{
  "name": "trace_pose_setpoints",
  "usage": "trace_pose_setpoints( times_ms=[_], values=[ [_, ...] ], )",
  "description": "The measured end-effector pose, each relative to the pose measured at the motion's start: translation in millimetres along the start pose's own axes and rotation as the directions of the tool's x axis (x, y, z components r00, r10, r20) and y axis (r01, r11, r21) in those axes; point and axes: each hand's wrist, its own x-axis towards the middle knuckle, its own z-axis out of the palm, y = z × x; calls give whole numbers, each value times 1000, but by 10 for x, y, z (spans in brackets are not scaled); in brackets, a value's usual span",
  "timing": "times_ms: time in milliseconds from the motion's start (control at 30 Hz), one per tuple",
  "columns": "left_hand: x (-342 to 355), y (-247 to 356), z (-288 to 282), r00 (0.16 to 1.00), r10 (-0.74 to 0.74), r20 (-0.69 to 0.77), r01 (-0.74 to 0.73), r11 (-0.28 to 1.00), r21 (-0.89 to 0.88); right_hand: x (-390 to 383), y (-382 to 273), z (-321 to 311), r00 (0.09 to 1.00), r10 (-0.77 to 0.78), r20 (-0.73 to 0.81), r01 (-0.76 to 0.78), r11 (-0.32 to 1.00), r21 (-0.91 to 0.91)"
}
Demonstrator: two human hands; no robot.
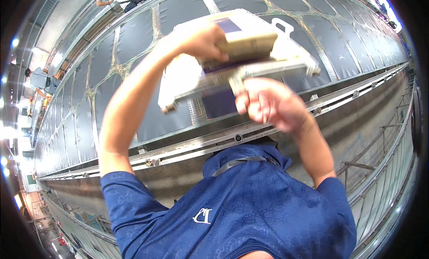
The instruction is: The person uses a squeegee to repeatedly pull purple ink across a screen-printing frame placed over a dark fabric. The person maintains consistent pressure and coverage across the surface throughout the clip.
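In the head view, the left hand [205,44], at upper centre, has its fingers closed on the left end of a brownish block [252,44], which lies over a white frame [292,49]. Right of centre, the right hand [275,105] has curled fingers beside a pale tab [237,84] on the frame's near side; blur hides whether they grip it. Dark sheets [138,33] cover the long bench [196,148] across the upper frame.
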Motion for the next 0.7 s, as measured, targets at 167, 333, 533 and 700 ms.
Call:
trace_pose_setpoints(
  times_ms=[167, 333, 533, 700],
  values=[
    [-280, 117, 1566, 987, -89, -137, 82, 995, -56, 36, 1386, -567, 977, 159, -145, -184, 967, -174],
    [-263, 178, 2511, 953, -164, -254, 124, 978, -165, 149, 2162, -999, 889, 253, -383, -334, 929, -160],
    [-123, 188, 2759, 941, -275, -198, 226, 945, -236, 67, 1900, -1233, 840, 471, -268, -542, 728, -420],
    [-147, 181, 2708, 932, -300, -205, 258, 944, -208, 594, 782, -2038, 796, -407, -448, -174, 555, -813]
  ],
)
